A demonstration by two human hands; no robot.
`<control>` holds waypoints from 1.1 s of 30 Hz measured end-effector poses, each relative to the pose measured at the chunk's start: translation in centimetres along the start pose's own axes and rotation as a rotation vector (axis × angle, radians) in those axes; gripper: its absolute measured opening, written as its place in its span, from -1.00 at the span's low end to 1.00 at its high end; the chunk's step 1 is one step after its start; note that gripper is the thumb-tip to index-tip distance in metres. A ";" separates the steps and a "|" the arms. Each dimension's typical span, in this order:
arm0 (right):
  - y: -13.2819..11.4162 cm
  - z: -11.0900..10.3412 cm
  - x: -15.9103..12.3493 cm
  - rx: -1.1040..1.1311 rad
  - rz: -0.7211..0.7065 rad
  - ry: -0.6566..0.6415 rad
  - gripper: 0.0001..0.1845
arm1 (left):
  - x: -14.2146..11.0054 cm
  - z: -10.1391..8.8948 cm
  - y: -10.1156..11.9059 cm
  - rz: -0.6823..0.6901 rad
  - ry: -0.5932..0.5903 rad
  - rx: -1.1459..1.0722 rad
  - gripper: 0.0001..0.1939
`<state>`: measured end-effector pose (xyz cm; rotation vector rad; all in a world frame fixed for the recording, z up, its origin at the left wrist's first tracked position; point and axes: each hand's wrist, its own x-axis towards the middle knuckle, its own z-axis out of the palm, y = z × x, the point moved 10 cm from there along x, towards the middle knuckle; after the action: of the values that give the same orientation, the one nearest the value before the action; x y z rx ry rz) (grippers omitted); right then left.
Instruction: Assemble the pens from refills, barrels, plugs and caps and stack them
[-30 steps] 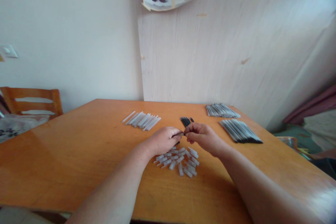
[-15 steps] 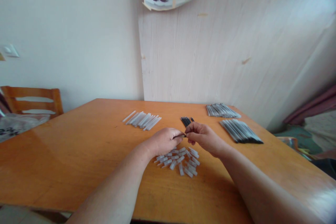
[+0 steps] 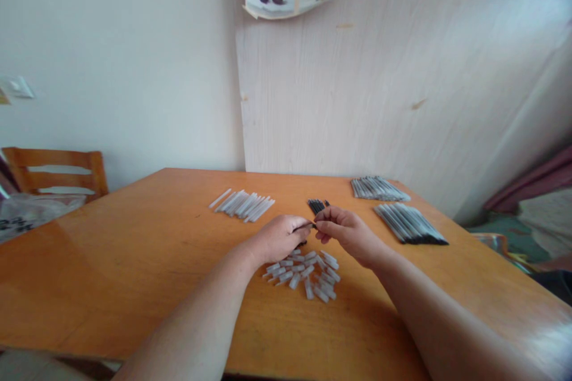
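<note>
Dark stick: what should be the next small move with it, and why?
Perhaps adjust the end of the dark stick gently with the right hand: the left hand holds it, and the right hand pinches at its end.

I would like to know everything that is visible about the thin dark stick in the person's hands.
The thin dark stick looks slender and is partly hidden; its material is unclear. It runs roughly crosswise, right end slightly higher, seen beyond the pile of whitish pieces. The left hand grips it, and the right hand appears to pinch near its right end.
</note>
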<state>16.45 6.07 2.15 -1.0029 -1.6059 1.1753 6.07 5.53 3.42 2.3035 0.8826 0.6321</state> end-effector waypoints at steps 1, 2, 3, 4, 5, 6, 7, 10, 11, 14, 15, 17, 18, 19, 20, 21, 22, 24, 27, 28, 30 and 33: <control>0.0 0.0 0.0 0.009 0.001 -0.002 -0.78 | 0.0 -0.1 0.0 0.001 0.010 -0.004 -0.69; 0.0 0.1 0.0 0.015 0.002 -0.004 -0.77 | 0.0 -0.3 0.1 0.001 0.020 -0.007 -0.70; 0.0 0.2 0.0 0.019 0.002 -0.007 -0.76 | 0.0 -0.3 0.0 0.001 0.028 -0.008 -0.70; 0.0 0.3 0.0 0.020 0.001 -0.011 -0.76 | 0.0 -0.4 0.0 -0.001 0.033 -0.009 -0.70; -0.1 0.3 -0.1 0.018 -0.001 -0.013 -0.76 | 0.0 -0.4 -0.1 -0.003 0.035 -0.010 -0.70; -0.1 0.4 -0.1 0.014 -0.004 -0.013 -0.76 | 0.0 -0.3 -0.2 -0.006 0.034 -0.011 -0.70; -0.2 0.4 -0.1 0.006 -0.007 -0.010 -0.77 | 0.0 -0.2 -0.3 -0.010 0.031 -0.010 -0.70; -0.3 0.1 -0.1 -0.037 -0.015 0.008 -0.80 | 0.0 -0.1 -0.6 -0.029 0.026 0.006 -0.68; -0.3 0.1 -0.1 -0.055 -0.016 0.010 -0.80 | -0.1 0.0 -0.7 -0.037 0.024 0.014 -0.68; -0.3 0.0 -0.1 -0.069 -0.020 0.007 -0.81 | -0.1 0.0 -0.7 -0.043 0.018 0.013 -0.68; -0.2 0.0 -0.1 -0.059 -0.019 0.009 -0.81 | -0.1 0.0 -0.6 -0.035 0.020 0.003 -0.68; -0.1 -0.1 -0.1 -0.041 -0.012 0.014 -0.80 | -0.1 -0.1 -0.4 -0.022 0.032 -0.016 -0.69; -0.1 -0.1 -0.1 -0.037 -0.007 0.014 -0.79 | -0.1 -0.1 -0.3 -0.023 0.039 -0.019 -0.69; 0.0 -0.1 -0.1 -0.035 -0.002 0.012 -0.78 | -0.1 -0.2 -0.4 -0.030 0.045 -0.017 -0.69; 0.0 -0.1 -0.1 -0.032 0.002 0.011 -0.77 | -0.1 -0.2 -0.5 -0.040 0.050 -0.013 -0.69; 0.1 -0.1 0.0 -0.023 0.004 0.011 -0.76 | -0.1 -0.3 -0.6 -0.048 0.052 -0.010 -0.68; 0.1 -0.1 0.0 -0.010 0.006 0.011 -0.75 | -0.1 -0.3 -0.6 -0.052 0.056 -0.009 -0.67; 0.2 -0.1 0.0 0.024 0.011 0.011 -0.74 | 0.0 -0.4 -0.7 -0.050 0.065 -0.010 -0.66; 0.2 0.1 0.0 0.097 0.009 0.002 -0.74 | 0.0 -0.4 -0.8 -0.045 0.082 -0.014 -0.67; 0.2 0.1 0.0 0.119 0.004 0.003 -0.74 | 0.0 -0.5 -0.8 -0.047 0.087 -0.016 -0.67; 0.0 0.1 -0.1 0.139 -0.003 0.014 -0.74 | 0.0 -0.5 -0.9 -0.050 0.092 -0.022 -0.68; 0.0 0.0 -0.1 0.112 -0.003 0.028 -0.75 | 0.1 -0.4 -1.0 -0.046 0.088 -0.027 -0.68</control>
<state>16.47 5.97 2.14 -0.9407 -1.5028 1.2299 5.44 6.36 3.09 2.2388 0.9594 0.7262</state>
